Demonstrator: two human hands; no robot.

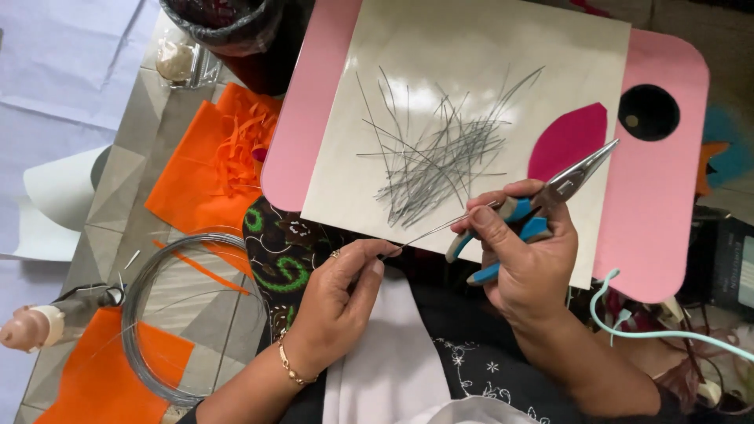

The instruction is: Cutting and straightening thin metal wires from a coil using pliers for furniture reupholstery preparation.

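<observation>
The pink worktop (pixel 667 204) filled the upper right of the frame, a pale sheet (pixel 487 47) lying on it, and on that sheet a loose heap of cut wire pieces (pixel 436 161) beside a magenta petal shape (pixel 569 140). At lower left a coil of wire (pixel 169 314) lay on the tiled floor among orange felt (pixel 188 188), with a glue gun (pixel 35 326) at the far left edge.

Near the middle of the frame the right hand (pixel 526 263) was closed around the blue handles of the pliers (pixel 542 206), whose long nose pointed to the upper right, with nothing visible between its tips. Thumb and forefinger of that hand also pinched one end of a single wire piece (pixel 432 232). The left hand (pixel 342 302), below and left, pinched the other end between its fingertips, so the wire ran taut between the two hands just over the sheet's lower edge.

Handled well, I judged, the piece wanted a firm pinch at both ends and a steady pull, kept clear of the heap so it would not snag.

The wire looked thin, grey, straight and faintly shiny, much like the pieces in the heap.
</observation>
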